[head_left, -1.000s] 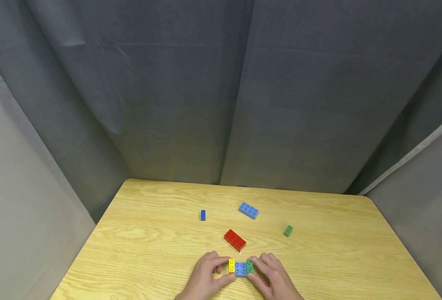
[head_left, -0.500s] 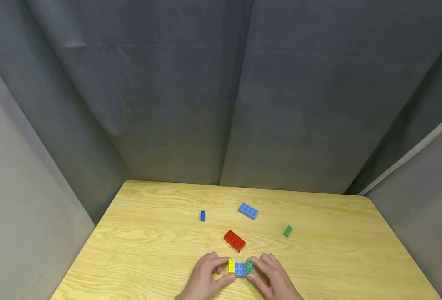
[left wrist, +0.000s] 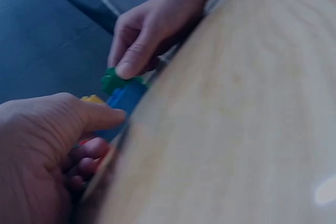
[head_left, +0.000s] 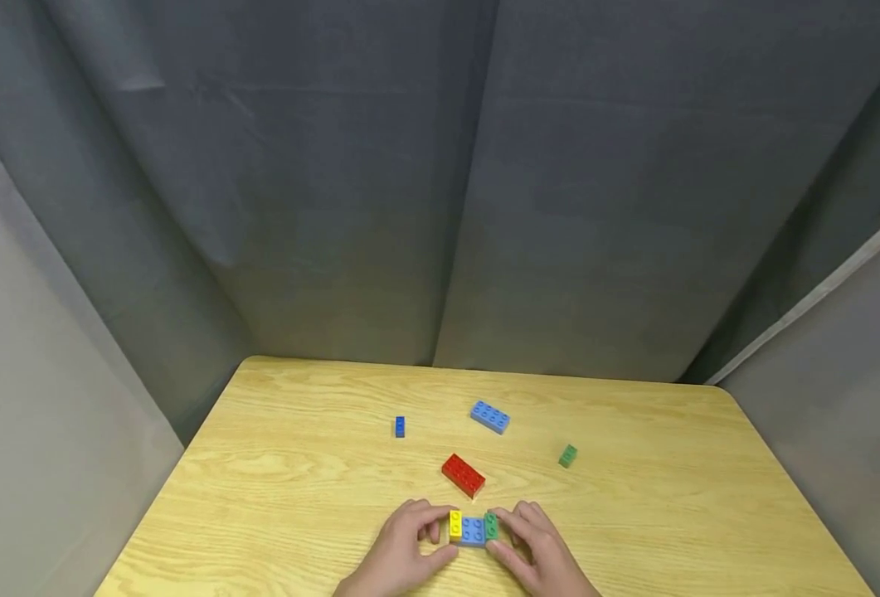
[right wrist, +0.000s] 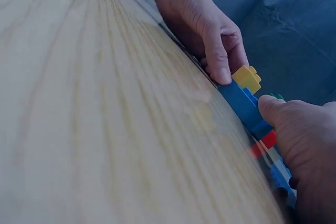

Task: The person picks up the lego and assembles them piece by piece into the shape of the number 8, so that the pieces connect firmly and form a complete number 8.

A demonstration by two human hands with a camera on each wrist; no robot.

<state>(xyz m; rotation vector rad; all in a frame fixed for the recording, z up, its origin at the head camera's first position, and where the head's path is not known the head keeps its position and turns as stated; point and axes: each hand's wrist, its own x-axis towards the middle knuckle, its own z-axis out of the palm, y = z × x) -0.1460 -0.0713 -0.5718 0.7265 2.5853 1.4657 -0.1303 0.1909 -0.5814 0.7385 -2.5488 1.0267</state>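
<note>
A blue building brick (head_left: 473, 532) lies near the front of the table, carrying a small yellow brick (head_left: 455, 524) on its left end and a small green brick (head_left: 491, 526) on its right end. My left hand (head_left: 401, 546) pinches the yellow end between thumb and forefinger. On the opposite side, my right hand (head_left: 542, 549) pinches the green end the same way. The right wrist view shows the yellow brick (right wrist: 247, 78) standing on top of the blue one (right wrist: 240, 103); there the green brick is mostly hidden by the right thumb.
Beyond the hands lies a red brick (head_left: 464, 475). Farther back on the wooden table (head_left: 298, 464) are a lighter blue brick (head_left: 490, 417), a small dark blue brick (head_left: 400, 427) and a small green brick (head_left: 568, 456). Grey curtains (head_left: 350, 207) hang behind the table.
The whole head view has shifted slightly, so everything sits a little farther left and up. Both hands keep the same hold on the joined bricks.
</note>
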